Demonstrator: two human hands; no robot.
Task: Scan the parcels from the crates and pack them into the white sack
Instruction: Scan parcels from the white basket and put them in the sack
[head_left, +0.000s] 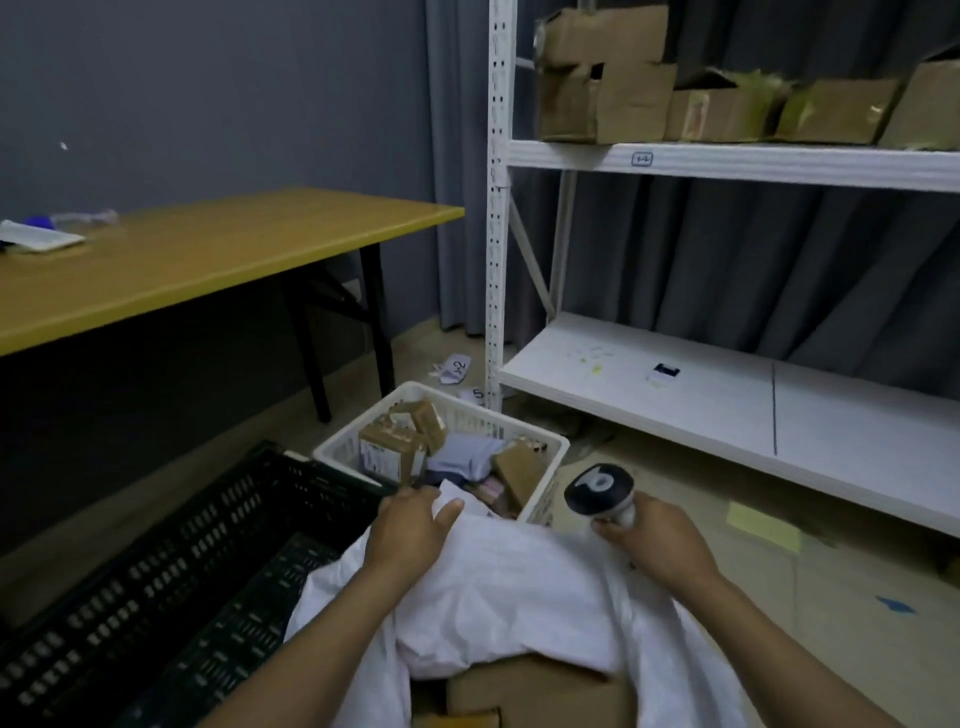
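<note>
Crumpled white sack (519, 582), cardboard parcel (540, 691) perhaps inside

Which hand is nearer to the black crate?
Left. The left hand grips the white sack right beside the black crate; the right hand holds the scanner on the sack's other side.

The white sack (519, 582) is seen as thin, matt, crumpled sheet (woven plastic or cloth, can't be told), while the white crate (543, 501) & black crate (156, 597) are moulded in perforated plastic, the black one w/ a slight sheen. The parcels (392, 454) are boxed in matt brown cardboard w/ paper labels, & the scanner (597, 491) is cased in glossy plastic, dark head, white grip. The table (208, 260) is topped w/ smooth, semi-gloss wood-look board, the shelving (727, 166) is made of white painted metal, its boxes (602, 88) of rough, torn cardboard, & the curtain (727, 270) is hung in matt grey cloth.
</note>
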